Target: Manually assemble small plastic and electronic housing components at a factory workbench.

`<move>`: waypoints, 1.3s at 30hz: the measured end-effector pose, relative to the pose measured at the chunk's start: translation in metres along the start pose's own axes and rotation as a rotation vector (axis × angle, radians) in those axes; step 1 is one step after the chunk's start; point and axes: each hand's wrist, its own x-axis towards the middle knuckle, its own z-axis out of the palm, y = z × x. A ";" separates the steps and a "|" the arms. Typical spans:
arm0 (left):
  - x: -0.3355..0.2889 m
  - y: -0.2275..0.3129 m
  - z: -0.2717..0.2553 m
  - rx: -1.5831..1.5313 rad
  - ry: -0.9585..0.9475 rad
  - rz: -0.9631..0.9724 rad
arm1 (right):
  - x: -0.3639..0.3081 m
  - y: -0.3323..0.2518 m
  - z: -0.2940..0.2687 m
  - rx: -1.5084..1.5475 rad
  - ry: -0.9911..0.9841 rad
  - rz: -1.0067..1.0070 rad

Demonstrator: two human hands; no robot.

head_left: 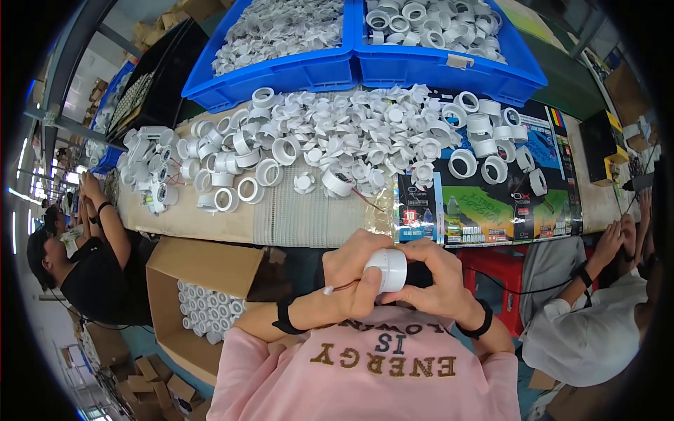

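Observation:
Close to my chest I hold a white round plastic housing [388, 269] between both hands. My left hand [349, 265] grips its left side, with the thumb pressed along it. Fingers of my right hand [441, 282] are curled round its right side. A thin reddish-brown wire [344, 286] with a small white connector at its end sticks out by my left thumb. What lies inside the housing is hidden. Beyond my hands, on the bench, lies a heap of white finned plastic parts [351, 130]. White rings [286, 150] are scattered beside it.
Two blue bins [281, 78] full of white parts stand at the bench's back. An open cardboard box [203, 259] holding rows of white cylinders stands low on my left. A red stool [495, 274] is at right. People sit on both sides, one in a white shirt [583, 333].

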 end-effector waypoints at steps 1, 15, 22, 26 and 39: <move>0.003 0.001 -0.003 0.091 -0.025 0.054 | -0.001 0.003 0.002 0.028 0.015 0.009; 0.013 -0.025 0.009 -0.632 0.265 -0.664 | 0.014 0.016 0.033 -0.457 0.253 -0.059; 0.015 -0.023 -0.010 -0.092 0.207 -0.047 | 0.012 -0.002 0.039 -0.522 0.163 -0.119; 0.017 -0.021 -0.005 -0.109 0.259 -0.088 | 0.013 -0.005 0.039 -0.546 0.171 -0.128; -0.028 -0.038 -0.021 -0.658 0.122 -0.502 | 0.030 0.002 0.040 -0.561 0.106 -0.026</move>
